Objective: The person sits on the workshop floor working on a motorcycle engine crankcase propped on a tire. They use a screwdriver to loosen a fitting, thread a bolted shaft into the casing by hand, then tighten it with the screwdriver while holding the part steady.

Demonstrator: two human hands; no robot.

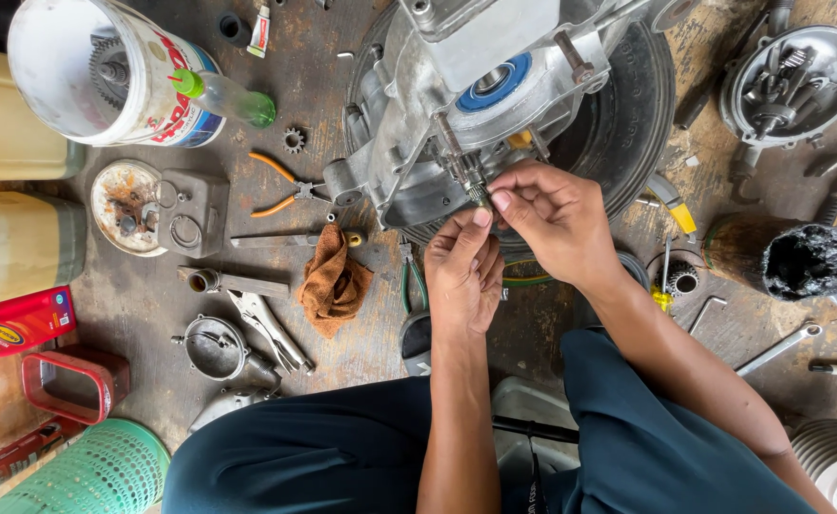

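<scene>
I see both hands pinching a small shaft (477, 190) on the engine case (457, 114) — left hand (463, 271) below, right hand (547, 214) above. The shaft looks stiff, probably greasy — best gripped by fingertips.

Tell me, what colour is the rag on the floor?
The rag is brown, seen best in the head view.

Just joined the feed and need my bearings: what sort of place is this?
Probably a small engine repair workshop, working on the floor. Both hands are at an aluminium engine casing, with pliers, a locking wrench and an oily rag scattered around.
</scene>
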